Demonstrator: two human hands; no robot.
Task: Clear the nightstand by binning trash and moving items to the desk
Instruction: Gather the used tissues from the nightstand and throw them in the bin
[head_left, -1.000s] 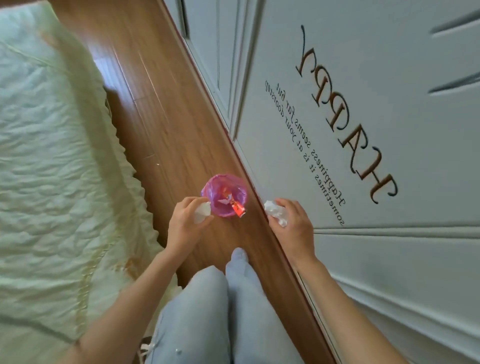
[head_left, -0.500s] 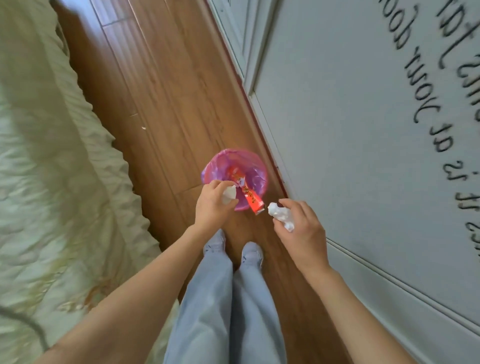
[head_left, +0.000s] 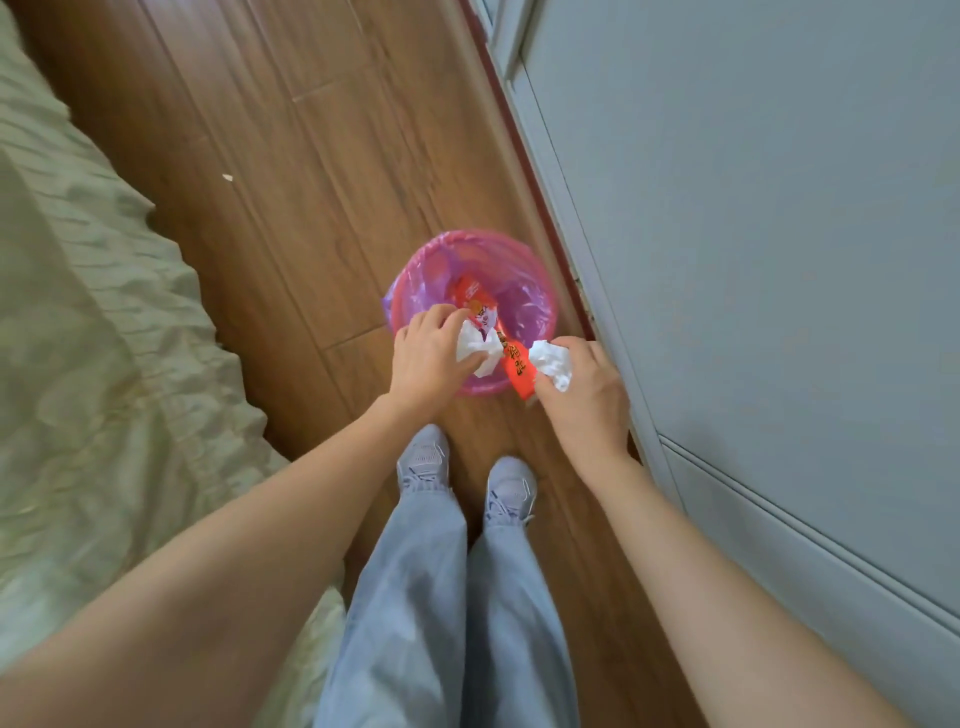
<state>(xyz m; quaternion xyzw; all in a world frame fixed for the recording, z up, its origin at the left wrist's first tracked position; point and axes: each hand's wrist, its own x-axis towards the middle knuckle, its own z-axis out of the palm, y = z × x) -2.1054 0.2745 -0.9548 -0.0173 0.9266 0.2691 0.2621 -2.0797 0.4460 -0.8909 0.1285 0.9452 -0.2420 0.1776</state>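
A small pink bin (head_left: 524, 270) lined with a purple bag stands on the wooden floor beside the grey wall. A red snack wrapper (head_left: 514, 364) leans inside it, its lower end sticking out over the near rim. My left hand (head_left: 428, 364) hovers over the bin's near left rim and holds a crumpled white tissue (head_left: 475, 348). My right hand (head_left: 589, 395) is at the bin's near right side, just outside the rim, gripping a second white tissue wad (head_left: 553, 361).
A bed with a pale green cover (head_left: 88, 364) fills the left side. The grey panelled wall (head_left: 779, 260) runs along the right. My feet in grey shoes (head_left: 467, 473) stand just short of the bin on the narrow strip of wooden floor (head_left: 311, 156).
I have stepped closer and looked further down, so the bin appears larger. Both hands have come in toward the bin, the left now over its rim, each still holding its tissue.
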